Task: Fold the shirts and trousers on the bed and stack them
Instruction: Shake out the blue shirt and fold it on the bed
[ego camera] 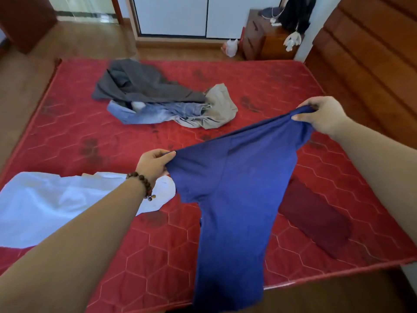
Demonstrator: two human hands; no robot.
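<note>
Left grip: my left hand (154, 164) pinched one upper corner of the blue shirt (234, 188), fingers curled tight round the cloth; a beaded bracelet (141, 182) sat on that wrist.
Right grip: my right hand (322, 116) clutched the other upper corner, bunched in its curled fingers, higher and farther out than the left.
Blue shirt: I held it stretched between both hands above the bed (67, 132), its lower part hanging down past the near edge of the mattress.
White shirt: a white shirt (45, 206) lay spread flat at the near left of the bed, partly under my left forearm.
Dark red garment: a dark red garment (316, 220) lay flat at the near right, just beside the hanging shirt.
Unfolded pile: a grey garment (140, 84), blue jeans (158, 112) and a beige garment (220, 107) lay heaped together toward the far side of the bed, touching one another.
</note>
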